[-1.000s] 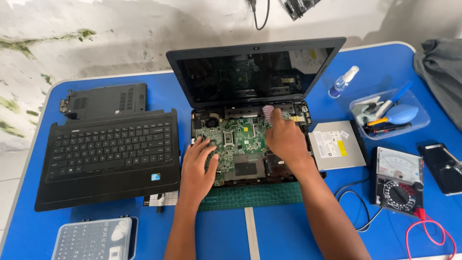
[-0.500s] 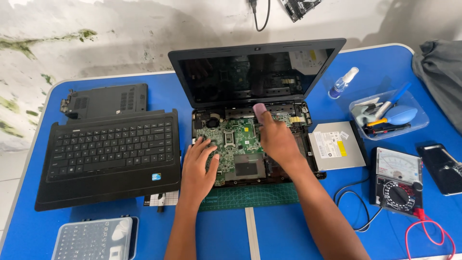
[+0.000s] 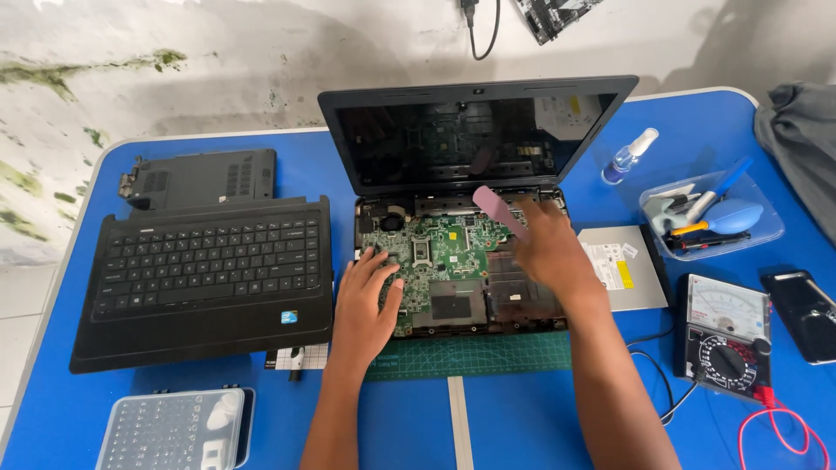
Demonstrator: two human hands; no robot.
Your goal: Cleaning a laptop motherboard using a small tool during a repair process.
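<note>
- Where it lies bare in the opened black laptop base (image 3: 522, 315), green circuit board (image 3: 440, 248): stiff, likely fragile; best handled by edges.
- Right hand (image 3: 550, 252) pinches flat pink plastic pry tool (image 3: 498, 210).
- Left hand (image 3: 367, 300), fingers spread, presses the board.
- Detached black keyboard panel (image 3: 205, 278) lies left.

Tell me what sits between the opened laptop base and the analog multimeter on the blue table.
In the head view, a silver optical disc drive lies between the opened laptop base and the black analog multimeter.
</note>
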